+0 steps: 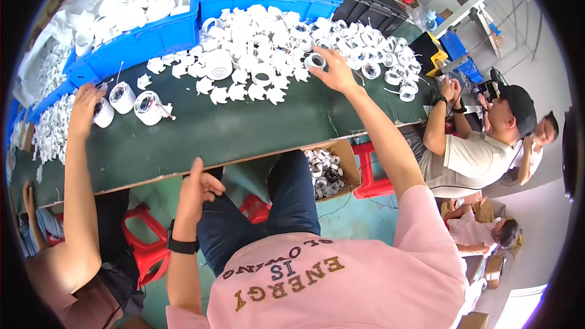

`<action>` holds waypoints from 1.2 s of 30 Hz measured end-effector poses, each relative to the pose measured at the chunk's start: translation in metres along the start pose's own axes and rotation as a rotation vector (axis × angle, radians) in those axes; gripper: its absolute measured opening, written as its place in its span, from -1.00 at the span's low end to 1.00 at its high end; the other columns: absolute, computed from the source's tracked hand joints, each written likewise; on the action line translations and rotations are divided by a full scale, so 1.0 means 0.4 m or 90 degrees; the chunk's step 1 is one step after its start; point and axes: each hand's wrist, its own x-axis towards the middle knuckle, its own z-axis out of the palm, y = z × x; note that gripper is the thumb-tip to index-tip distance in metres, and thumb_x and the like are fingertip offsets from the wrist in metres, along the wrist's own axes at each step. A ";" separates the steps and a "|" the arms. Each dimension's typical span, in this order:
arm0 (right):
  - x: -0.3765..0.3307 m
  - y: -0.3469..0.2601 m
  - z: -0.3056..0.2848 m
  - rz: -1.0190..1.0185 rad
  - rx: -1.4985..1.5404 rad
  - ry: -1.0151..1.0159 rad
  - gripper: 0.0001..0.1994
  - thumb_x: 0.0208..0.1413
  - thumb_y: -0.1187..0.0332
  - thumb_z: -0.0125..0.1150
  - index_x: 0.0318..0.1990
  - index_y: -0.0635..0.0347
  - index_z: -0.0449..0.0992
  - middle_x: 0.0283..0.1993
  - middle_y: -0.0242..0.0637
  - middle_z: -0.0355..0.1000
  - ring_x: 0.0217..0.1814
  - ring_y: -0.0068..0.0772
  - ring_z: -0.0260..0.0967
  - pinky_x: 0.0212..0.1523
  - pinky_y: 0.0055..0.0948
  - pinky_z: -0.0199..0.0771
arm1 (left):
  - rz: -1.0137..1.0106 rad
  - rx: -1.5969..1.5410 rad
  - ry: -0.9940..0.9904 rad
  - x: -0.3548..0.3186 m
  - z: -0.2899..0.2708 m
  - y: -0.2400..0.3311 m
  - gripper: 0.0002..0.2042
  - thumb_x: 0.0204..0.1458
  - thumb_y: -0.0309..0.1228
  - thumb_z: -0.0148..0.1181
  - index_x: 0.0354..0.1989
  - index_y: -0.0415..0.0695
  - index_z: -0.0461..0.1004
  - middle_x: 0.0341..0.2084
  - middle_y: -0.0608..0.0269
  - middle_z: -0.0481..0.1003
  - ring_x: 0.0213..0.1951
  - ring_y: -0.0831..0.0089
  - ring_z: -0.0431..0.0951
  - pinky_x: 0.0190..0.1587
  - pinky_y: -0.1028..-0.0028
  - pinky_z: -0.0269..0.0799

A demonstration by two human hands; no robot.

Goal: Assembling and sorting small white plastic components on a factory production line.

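Note:
My right hand (334, 72) reaches over the green table, its thumb and fingers around a white ring-shaped housing (315, 61) with a dark opening. That housing lies at the front of a large heap of white plastic parts (256, 36). Below the table edge, over my lap, my left hand (200, 190) is empty, with the thumb apart and the fingers loosely bent. Several small notched white pieces (237, 92) lie in front of the heap. To the left stand white cylindrical units (147, 108) with dark round faces and thin wires.
A co-worker's hand (89, 102) touches a white cylinder at the left. Blue bins (268, 5) and a black bin (372, 13) of white parts line the back. A person in a black cap (487, 152) works at the right. A cardboard box (348, 161) and red stools (370, 173) are below.

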 end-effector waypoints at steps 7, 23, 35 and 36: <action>-0.046 0.016 0.065 0.007 -0.041 0.056 -0.62 0.01 0.36 0.21 0.04 0.06 0.41 -0.13 -0.06 0.39 -0.10 0.06 0.34 -0.05 -0.17 0.36 | 0.110 0.129 -0.150 -0.078 -0.009 0.086 -0.73 0.18 -0.31 -0.04 -0.33 -0.25 0.50 -0.52 0.27 0.52 -0.49 0.59 0.47 -0.49 0.63 0.31; 0.138 0.101 0.002 0.033 -0.387 -0.073 -0.65 0.01 0.18 0.10 -0.09 0.16 0.42 -0.32 -0.10 0.47 -0.19 -0.07 0.42 -0.14 -0.14 0.37 | 0.771 0.754 0.056 0.306 0.331 0.200 -0.68 -0.21 -0.39 0.30 -0.23 -0.18 0.46 -0.31 0.14 0.35 -0.23 0.19 0.32 -0.25 0.29 0.28; 0.062 -0.106 -0.045 -0.128 -0.060 0.091 -0.64 0.12 0.37 0.02 0.10 0.18 0.37 -0.14 -0.02 0.32 -0.17 -0.01 0.25 -0.13 -0.19 0.29 | 0.769 0.731 0.030 0.319 0.318 0.227 -0.66 -0.30 -0.41 0.34 -0.25 -0.14 0.50 -0.28 0.16 0.33 -0.18 0.21 0.29 -0.21 0.29 0.20; 0.080 -0.062 -0.014 -0.152 -0.096 0.102 -0.64 0.10 0.37 0.04 0.09 0.16 0.39 -0.16 -0.03 0.32 -0.17 -0.02 0.25 -0.14 -0.16 0.29 | 0.764 0.741 0.030 0.320 0.316 0.223 -0.65 -0.30 -0.42 0.34 -0.24 -0.14 0.50 -0.28 0.16 0.33 -0.18 0.21 0.28 -0.21 0.29 0.20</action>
